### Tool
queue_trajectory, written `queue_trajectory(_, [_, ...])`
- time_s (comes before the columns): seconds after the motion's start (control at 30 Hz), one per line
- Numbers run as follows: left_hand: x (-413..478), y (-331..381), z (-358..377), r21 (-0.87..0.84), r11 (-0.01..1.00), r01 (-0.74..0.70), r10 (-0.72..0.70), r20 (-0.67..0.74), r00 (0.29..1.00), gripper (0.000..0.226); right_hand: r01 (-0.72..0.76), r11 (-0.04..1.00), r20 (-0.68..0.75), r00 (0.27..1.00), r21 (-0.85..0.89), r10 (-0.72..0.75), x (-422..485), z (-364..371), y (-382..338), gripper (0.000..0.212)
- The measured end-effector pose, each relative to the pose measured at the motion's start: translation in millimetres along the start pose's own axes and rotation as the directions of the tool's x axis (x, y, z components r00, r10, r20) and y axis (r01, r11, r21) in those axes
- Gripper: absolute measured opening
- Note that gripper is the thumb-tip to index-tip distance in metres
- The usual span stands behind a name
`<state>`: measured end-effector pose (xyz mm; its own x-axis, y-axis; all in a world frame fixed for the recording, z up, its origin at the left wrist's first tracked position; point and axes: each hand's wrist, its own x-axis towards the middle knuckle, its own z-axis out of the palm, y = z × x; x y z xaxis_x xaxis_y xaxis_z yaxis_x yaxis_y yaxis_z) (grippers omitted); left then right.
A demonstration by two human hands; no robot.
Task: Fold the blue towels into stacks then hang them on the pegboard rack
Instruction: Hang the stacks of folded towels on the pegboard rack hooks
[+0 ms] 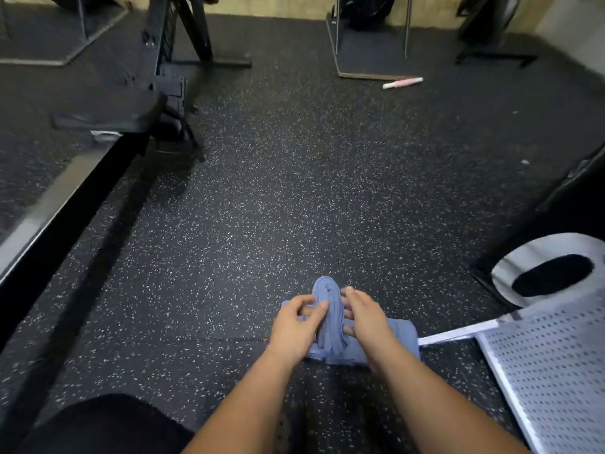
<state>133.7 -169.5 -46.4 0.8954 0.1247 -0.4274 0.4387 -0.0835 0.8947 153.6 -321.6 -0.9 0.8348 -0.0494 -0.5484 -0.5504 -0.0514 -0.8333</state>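
Gripping a bundle of folded blue towels (328, 311) from both sides, a person works low over a speckled rubber floor (262, 191). The left hand (296, 326) pinches the bundle's left face, thumb and fingers curled onto the cloth. The right hand (363, 317) clasps the opposite face, its fingers wrapped round the folds. The bundle stands on edge between the two palms, with its long axis running straight away from the person and its rounded end pointing forward. It rests on top of a flat folded towel (401, 332) that spreads out to the right beneath the right wrist.

The pegboard rack (556, 371), a pale perforated metal panel, lies on the floor to the person's right, near the flat towel's right edge. That puts the right hand closer to it than the left. Judging by this layout, any carry to the rack would swing the bundle rightward, and the towels appear stacked but not yet hung. A pink and white tube (402, 82) lies well apart on the far floor.
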Motion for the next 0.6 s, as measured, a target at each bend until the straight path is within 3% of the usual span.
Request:
queue_trajectory(0.1, [-18,18,8,0.082,0.996,-0.039,0.034,0.063,0.997,0.035,0.014,0.998,0.000,1.000,-0.061,-0.014,-26,-20,-4,0.030])
queue_trajectory(0.2, [-38,34,13,0.270,0.952,-0.146,0.128,0.080,0.988,0.013,0.051,0.992,0.013,0.999,-0.116,-0.050,-51,-36,-4,0.027])
queue_trajectory(0.27, [-50,46,17,0.321,0.929,-0.186,0.163,0.099,0.982,0.013,0.111,0.976,0.007,0.994,-0.188,-0.111,-65,-46,-5,0.029])
queue_trajectory(0.47, [-81,79,30,0.359,0.880,-0.311,0.271,0.159,0.949,0.014,0.274,0.883,-0.006,0.954,-0.382,-0.299,-112,-75,-23,0.046])
queue_trajectory(0.6, [-101,103,45,0.301,0.870,-0.391,0.340,0.208,0.917,0.011,0.288,0.766,-0.095,0.906,-0.575,-0.412,-134,-95,-32,0.059])
